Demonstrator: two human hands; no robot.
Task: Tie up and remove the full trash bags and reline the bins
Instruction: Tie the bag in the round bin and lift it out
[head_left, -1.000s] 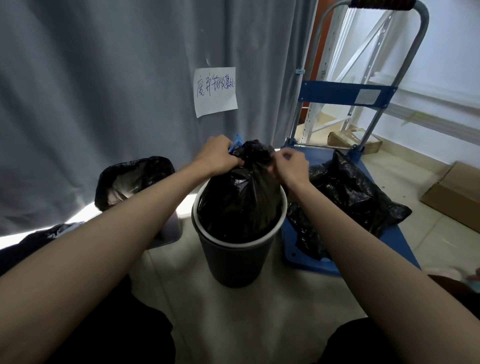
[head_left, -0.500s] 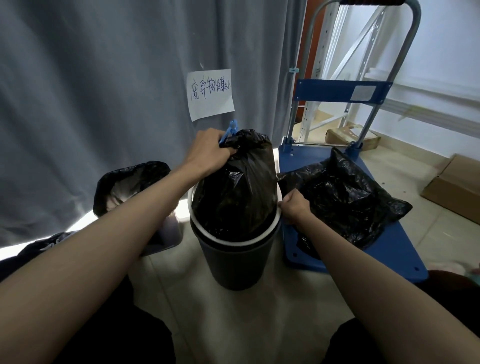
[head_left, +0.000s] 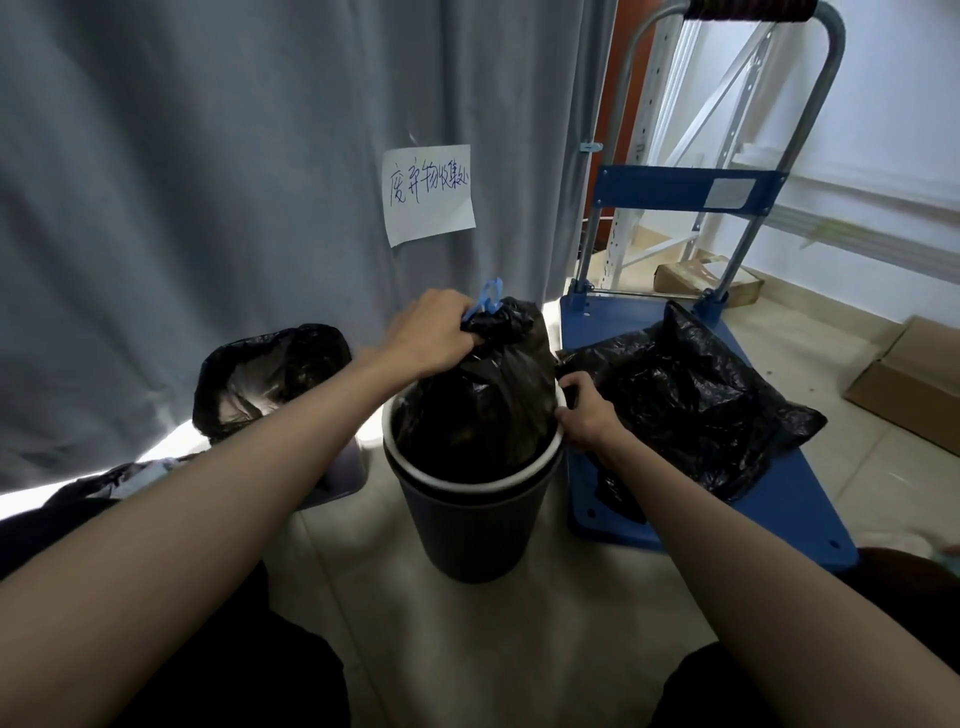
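Head view: tiled floor (head_left: 519, 649), perhaps storeroom.

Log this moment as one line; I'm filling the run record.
step: lifting tied bag | left hand: grips neck of black bag | right hand: holds bin rim | bag: partly in bin

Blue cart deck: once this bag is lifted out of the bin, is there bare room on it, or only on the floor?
The blue cart deck is bare along its near and right edges; the loose black bag covers its middle. More room lies on the tile floor in front of the bin. It is crowded to the left, around the second lined bin.
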